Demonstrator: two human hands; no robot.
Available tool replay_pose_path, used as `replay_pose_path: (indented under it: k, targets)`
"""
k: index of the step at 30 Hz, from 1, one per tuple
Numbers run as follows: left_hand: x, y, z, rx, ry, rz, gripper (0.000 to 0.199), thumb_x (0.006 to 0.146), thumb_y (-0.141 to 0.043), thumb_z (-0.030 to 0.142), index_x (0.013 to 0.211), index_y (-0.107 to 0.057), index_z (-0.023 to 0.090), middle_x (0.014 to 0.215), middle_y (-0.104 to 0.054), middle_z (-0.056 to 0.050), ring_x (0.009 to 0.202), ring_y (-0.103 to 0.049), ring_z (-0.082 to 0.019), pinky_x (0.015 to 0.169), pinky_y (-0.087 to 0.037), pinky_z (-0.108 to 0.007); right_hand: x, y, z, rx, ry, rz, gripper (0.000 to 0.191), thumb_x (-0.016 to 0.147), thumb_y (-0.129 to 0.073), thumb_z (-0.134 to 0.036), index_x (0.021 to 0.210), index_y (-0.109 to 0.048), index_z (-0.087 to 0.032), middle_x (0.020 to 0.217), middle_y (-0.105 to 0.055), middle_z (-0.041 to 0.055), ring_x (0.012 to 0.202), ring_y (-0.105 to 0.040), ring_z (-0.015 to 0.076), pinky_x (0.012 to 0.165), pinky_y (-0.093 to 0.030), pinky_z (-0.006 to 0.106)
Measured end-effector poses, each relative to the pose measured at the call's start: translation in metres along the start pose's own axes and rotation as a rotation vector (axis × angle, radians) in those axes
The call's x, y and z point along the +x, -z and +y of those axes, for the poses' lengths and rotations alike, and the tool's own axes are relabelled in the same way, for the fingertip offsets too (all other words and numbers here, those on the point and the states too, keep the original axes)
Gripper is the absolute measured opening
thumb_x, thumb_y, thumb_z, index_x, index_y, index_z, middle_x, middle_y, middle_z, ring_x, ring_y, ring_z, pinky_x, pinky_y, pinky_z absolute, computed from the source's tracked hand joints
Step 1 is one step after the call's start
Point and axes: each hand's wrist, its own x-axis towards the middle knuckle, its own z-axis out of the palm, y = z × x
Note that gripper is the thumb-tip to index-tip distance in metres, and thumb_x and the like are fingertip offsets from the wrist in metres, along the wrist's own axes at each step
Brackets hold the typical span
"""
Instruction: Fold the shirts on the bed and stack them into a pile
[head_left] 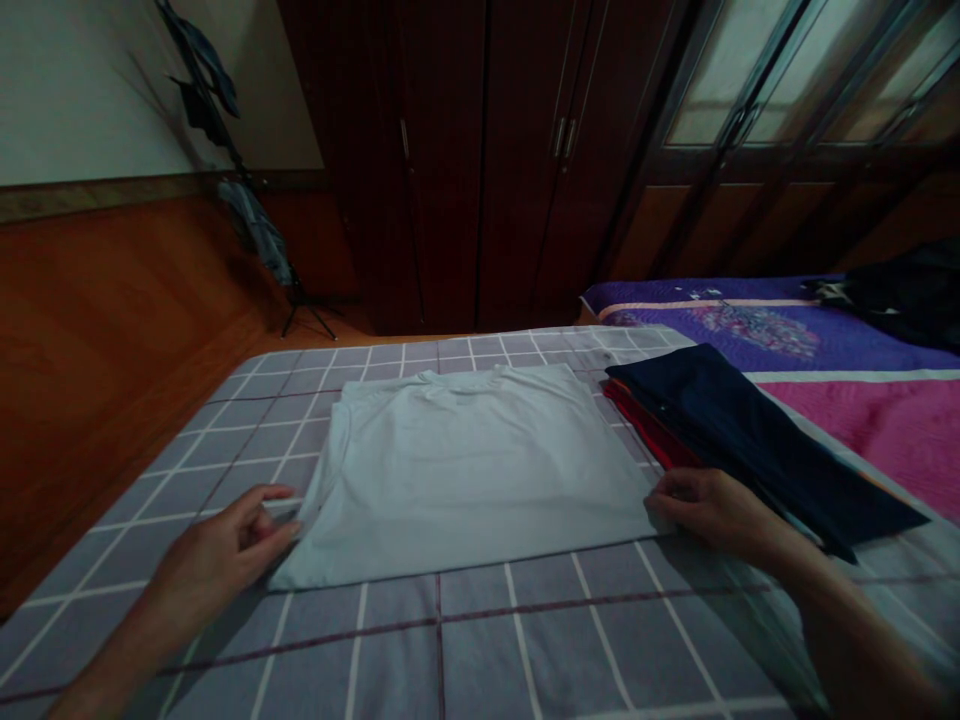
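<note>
Across a grey checked cover (397,650) lies a folded white shirt (465,460). Just beside its near left edge, the left hand (214,555) has thumb and forefinger parted; whether they touch it, I cannot tell. The right hand (709,508) has its fingers closed on the near right corner, near folded dark blue clothing (765,435).

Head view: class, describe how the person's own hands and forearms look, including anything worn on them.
The left hand and right hand are bare, without gloves; no ring can be made out. The left forearm and right forearm show no sleeve, watch, bracelet or marking.
</note>
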Motion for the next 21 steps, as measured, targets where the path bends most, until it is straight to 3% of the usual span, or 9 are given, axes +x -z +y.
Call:
replay_pose_path:
  k: [2, 3, 5, 7, 9, 11, 16, 19, 21]
  targets:
    - [-0.008, -0.002, 0.011, 0.103, -0.188, 0.172, 0.035, 0.077, -0.056, 0.051, 0.100, -0.060, 0.024, 0.078, -0.064, 0.000, 0.069, -0.061, -0.019, 0.065, -0.046, -0.029, -0.003, -0.003, -0.012, -0.089, 0.009, 0.177, 0.035, 0.075, -0.052, -0.051, 0.083, -0.067, -0.021, 0.063, -0.063, 0.0019, 0.056, -0.058, 0.0185, 0.049, -0.038, 0.026]
    - [-0.012, -0.005, 0.016, 0.141, -0.323, 0.191, 0.029, 0.081, -0.054, 0.047, 0.099, -0.061, 0.025, 0.089, -0.066, -0.002, 0.079, -0.062, -0.021, 0.074, -0.046, -0.031, -0.004, -0.007, -0.020, -0.116, 0.051, 0.247, 0.036, 0.077, -0.051, -0.051, 0.091, -0.067, -0.021, 0.069, -0.065, 0.0026, 0.059, -0.060, 0.0191, 0.051, -0.040, 0.027]
    - [-0.017, -0.012, 0.024, 0.212, -0.587, 0.094, 0.018, 0.086, -0.052, 0.037, 0.094, -0.064, 0.025, 0.095, -0.067, -0.002, 0.089, -0.061, -0.021, 0.083, -0.043, -0.032, -0.008, -0.016, -0.037, -0.168, 0.246, 0.289, 0.034, 0.082, -0.049, -0.046, 0.098, -0.066, -0.022, 0.083, -0.066, 0.0045, 0.068, -0.061, 0.0196, 0.059, -0.044, 0.028]
    - [-0.019, -0.020, 0.028, 0.289, -0.728, -0.065, 0.017, 0.089, -0.049, 0.031, 0.086, -0.065, 0.024, 0.084, -0.067, -0.002, 0.080, -0.061, -0.019, 0.078, -0.042, -0.032, -0.011, -0.027, -0.052, -0.276, 0.439, 0.238, 0.027, 0.086, -0.047, -0.038, 0.089, -0.067, -0.020, 0.086, -0.064, 0.0066, 0.075, -0.061, 0.0208, 0.067, -0.045, 0.031]
    - [-0.019, -0.025, 0.029, 0.340, -0.763, -0.129, 0.021, 0.092, -0.046, 0.027, 0.083, -0.064, 0.022, 0.077, -0.066, -0.002, 0.072, -0.059, -0.017, 0.073, -0.041, -0.032, -0.013, -0.035, -0.061, -0.415, 0.522, 0.234, 0.026, 0.088, -0.046, -0.031, 0.078, -0.067, -0.019, 0.082, -0.062, 0.0083, 0.079, -0.060, 0.0232, 0.071, -0.045, 0.034]
    - [-0.017, -0.028, 0.029, 0.369, -0.779, -0.111, 0.019, 0.092, -0.046, 0.027, 0.089, -0.064, 0.022, 0.081, -0.065, -0.003, 0.075, -0.059, -0.018, 0.074, -0.041, -0.033, -0.014, -0.040, -0.065, -0.490, 0.559, 0.279, 0.024, 0.088, -0.047, -0.028, 0.078, -0.067, -0.019, 0.083, -0.061, 0.0092, 0.081, -0.059, 0.0246, 0.071, -0.044, 0.035]
    - [-0.017, -0.032, 0.035, 0.391, -0.828, -0.076, 0.021, 0.093, -0.044, 0.024, 0.087, -0.065, 0.021, 0.081, -0.063, -0.004, 0.077, -0.057, -0.018, 0.076, -0.042, -0.033, -0.014, -0.048, -0.077, -0.492, 0.653, 0.286, 0.015, 0.085, -0.053, -0.023, 0.079, -0.065, -0.018, 0.084, -0.060, 0.0092, 0.080, -0.057, 0.0234, 0.070, -0.045, 0.034]
    - [-0.019, -0.036, 0.049, 0.391, -0.877, -0.052, 0.021, 0.092, -0.044, 0.021, 0.102, -0.063, 0.020, 0.096, -0.063, -0.006, 0.089, -0.057, -0.020, 0.081, -0.043, -0.033, -0.013, -0.050, -0.098, -0.495, 0.735, 0.201, 0.012, 0.085, -0.055, -0.023, 0.082, -0.065, -0.019, 0.086, -0.060, 0.0084, 0.082, -0.057, 0.0227, 0.072, -0.045, 0.033]
    - [-0.018, -0.039, 0.064, 0.432, -0.890, -0.098, 0.021, 0.092, -0.043, 0.021, 0.096, -0.064, 0.020, 0.090, -0.062, -0.006, 0.085, -0.057, -0.019, 0.078, -0.044, -0.033, -0.010, -0.051, -0.115, -0.516, 0.762, 0.131, 0.011, 0.086, -0.056, -0.023, 0.080, -0.065, -0.019, 0.083, -0.060, 0.0077, 0.080, -0.057, 0.0223, 0.072, -0.046, 0.032]
